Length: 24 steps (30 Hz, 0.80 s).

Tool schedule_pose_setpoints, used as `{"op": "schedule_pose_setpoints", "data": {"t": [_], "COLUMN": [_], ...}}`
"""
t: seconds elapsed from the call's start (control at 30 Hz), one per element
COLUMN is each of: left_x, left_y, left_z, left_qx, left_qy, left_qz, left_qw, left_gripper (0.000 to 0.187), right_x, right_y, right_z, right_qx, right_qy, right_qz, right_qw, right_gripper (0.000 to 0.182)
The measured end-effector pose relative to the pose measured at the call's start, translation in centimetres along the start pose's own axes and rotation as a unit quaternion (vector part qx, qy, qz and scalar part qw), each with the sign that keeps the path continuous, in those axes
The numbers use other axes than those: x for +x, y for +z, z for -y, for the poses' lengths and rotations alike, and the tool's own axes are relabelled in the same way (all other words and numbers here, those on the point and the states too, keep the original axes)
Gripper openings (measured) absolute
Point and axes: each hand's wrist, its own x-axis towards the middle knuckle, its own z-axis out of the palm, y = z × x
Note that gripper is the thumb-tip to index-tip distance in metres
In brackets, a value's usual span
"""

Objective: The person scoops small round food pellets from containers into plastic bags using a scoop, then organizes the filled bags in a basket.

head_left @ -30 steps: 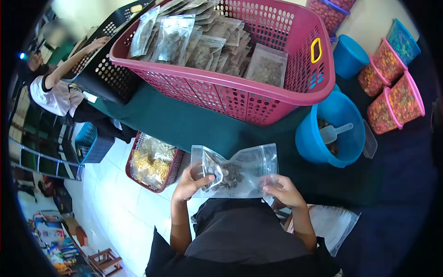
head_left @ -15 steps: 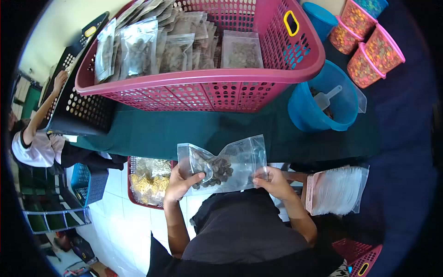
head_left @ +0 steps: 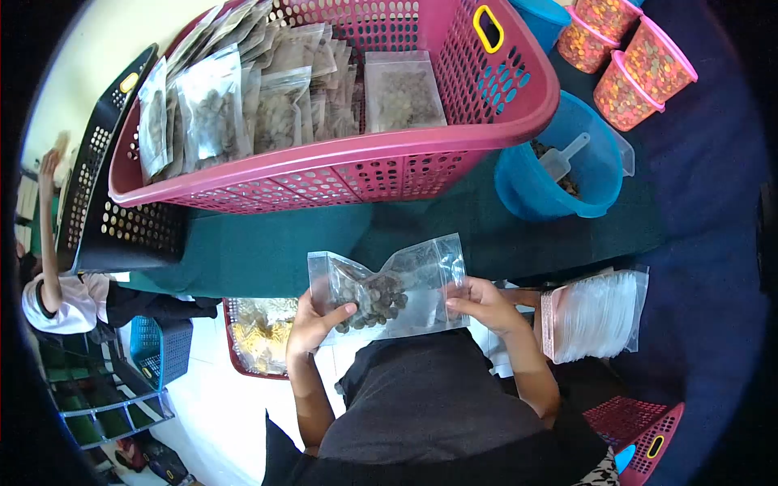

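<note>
A clear plastic zip bag (head_left: 421, 279) is held in front of my body, with small dark round pieces (head_left: 373, 300) gathered toward its left half. My left hand (head_left: 316, 320) grips the bag's left end, thumb across the front. At the other end, my right hand (head_left: 482, 304) pinches the bag between thumb and fingers. Beyond the bag, a large pink basket (head_left: 340, 174) holds many filled bags (head_left: 215, 105) standing on edge. One filled bag (head_left: 401, 89) lies apart at the basket's right side.
A blue bucket (head_left: 519, 190) with a scoop (head_left: 563, 158) stands on the green-covered table (head_left: 267, 251). Pink-lidded tubs (head_left: 656, 61) are behind it. A stack of empty bags (head_left: 596, 316) sits right of me. Leftward are a black basket (head_left: 138, 231) and another person (head_left: 69, 300).
The view has tilted and shifted slightly. Both my hands keep hold of the bag in nearly the same pose. The other person's arm has risen.
</note>
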Motion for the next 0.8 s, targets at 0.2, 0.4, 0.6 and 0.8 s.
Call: {"op": "schedule_pose_setpoints", "data": {"t": [0.2,0.4,0.6,0.8], "left_x": [0.8,1.2,1.7,2.1], "left_y": [0.4,1.3,2.2,3.0], "left_z": [-0.2,-0.4,-0.4,0.3], "left_qx": [0.028,0.025,0.016,0.04], "left_qy": [0.004,-0.005,0.007,0.01], "left_qz": [0.002,-0.001,0.009,-0.008], "left_qw": [1.0,1.0,1.0,0.999], "left_gripper": [0.044,0.043,0.043,0.043], "right_x": [0.1,0.4,0.3,-0.3], "right_y": [-0.2,-0.9,-1.5,-3.0], "right_z": [0.3,0.6,0.2,1.1], "right_qx": [0.008,-0.058,-0.051,0.009], "right_qy": [-0.022,-0.081,-0.077,-0.025], "right_qz": [0.001,-0.005,-0.035,0.025], "right_qw": [1.0,0.995,0.995,0.999], "right_gripper": [0.02,0.014,0.014,0.021]}}
